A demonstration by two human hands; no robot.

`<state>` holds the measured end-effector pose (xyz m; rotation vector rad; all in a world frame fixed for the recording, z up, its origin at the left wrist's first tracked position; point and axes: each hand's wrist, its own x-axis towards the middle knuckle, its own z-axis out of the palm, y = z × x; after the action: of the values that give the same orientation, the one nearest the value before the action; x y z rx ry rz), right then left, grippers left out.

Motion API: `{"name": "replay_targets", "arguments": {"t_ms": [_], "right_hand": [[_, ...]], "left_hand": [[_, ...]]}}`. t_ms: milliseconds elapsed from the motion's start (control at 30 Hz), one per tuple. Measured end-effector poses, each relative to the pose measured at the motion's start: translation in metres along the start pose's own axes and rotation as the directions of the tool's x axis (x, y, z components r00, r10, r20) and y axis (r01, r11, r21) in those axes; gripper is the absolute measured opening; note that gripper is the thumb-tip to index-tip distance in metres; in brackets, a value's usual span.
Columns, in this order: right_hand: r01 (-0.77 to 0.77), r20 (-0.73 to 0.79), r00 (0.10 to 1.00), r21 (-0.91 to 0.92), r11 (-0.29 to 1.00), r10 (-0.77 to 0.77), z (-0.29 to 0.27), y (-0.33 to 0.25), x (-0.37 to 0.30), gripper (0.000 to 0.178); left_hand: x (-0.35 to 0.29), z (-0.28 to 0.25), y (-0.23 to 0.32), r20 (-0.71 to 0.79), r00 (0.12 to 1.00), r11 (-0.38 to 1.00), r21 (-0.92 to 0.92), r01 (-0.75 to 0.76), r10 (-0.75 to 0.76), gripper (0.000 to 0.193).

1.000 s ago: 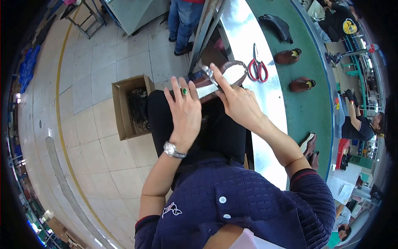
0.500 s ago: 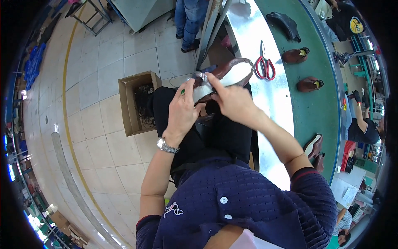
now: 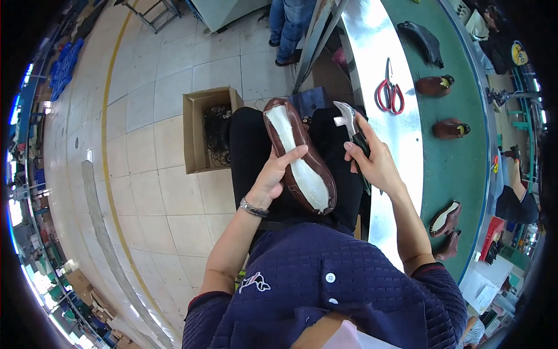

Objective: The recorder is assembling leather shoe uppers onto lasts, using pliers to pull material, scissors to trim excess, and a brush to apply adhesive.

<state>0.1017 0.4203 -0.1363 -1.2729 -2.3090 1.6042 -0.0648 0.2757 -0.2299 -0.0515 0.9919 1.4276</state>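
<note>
A brown leather shoe upper (image 3: pixel 308 181) lies bottom up over my lap, its white underside facing me and one end pointing toward my body. My left hand (image 3: pixel 273 177) is closed around its middle, the thumb across the white underside. To the right, my right hand (image 3: pixel 378 163) grips a pair of lasting pincers (image 3: pixel 347 119) by the black handles. Their curved silver head points away from me, apart from the shoe. Part of the handles is hidden by my fingers.
Red-handled scissors (image 3: pixel 390 96) lie on the metal bench (image 3: pixel 372 35) at my right. Beyond, a green surface (image 3: pixel 459 168) carries several brown shoe uppers (image 3: pixel 435 86) and a dark one (image 3: pixel 421 43). A cardboard box (image 3: pixel 195 136) with black stringy material stands left of my legs. A person's legs (image 3: pixel 290 29) are ahead.
The shoe has swung round to lie lengthwise over my lap. My right hand has pulled away from it to the right with the pincers, and my left hand now grips its middle.
</note>
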Motion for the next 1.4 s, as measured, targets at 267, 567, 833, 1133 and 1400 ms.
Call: {"name": "replay_targets", "arguments": {"t_ms": [267, 567, 833, 1133, 1400], "right_hand": [[-0.201, 0.204, 0.973, 0.541, 0.817, 0.105, 0.014, 0.020, -0.009, 0.047], [-0.302, 0.382, 0.924, 0.720, 0.625, 0.006, 0.054, 0.071, -0.033, 0.027], [-0.345, 0.561, 0.827, 0.548, 0.762, -0.029, 0.053, 0.075, -0.049, 0.023], [-0.503, 0.645, 0.756, 0.457, 0.733, 0.116, 0.050, 0.073, -0.065, 0.038], [-0.433, 0.729, 0.644, 0.096, 0.896, 0.233, 0.052, 0.057, -0.066, 0.060]], "left_hand": [[-0.030, -0.006, -0.003, 0.301, 0.927, 0.803, 0.482, -0.350, 0.223, 0.121], [-0.018, -0.068, -0.067, 0.468, 0.879, 0.774, 0.520, -0.362, 0.096, 0.148], [-0.004, -0.030, -0.048, 0.261, 0.947, 0.949, 0.201, -0.241, 0.185, 0.074], [-0.017, -0.003, -0.050, 0.093, 0.961, 0.903, 0.329, -0.275, 0.259, 0.049], [-0.013, -0.012, -0.058, 0.149, 0.962, 0.875, 0.403, -0.270, 0.228, 0.050]]}}
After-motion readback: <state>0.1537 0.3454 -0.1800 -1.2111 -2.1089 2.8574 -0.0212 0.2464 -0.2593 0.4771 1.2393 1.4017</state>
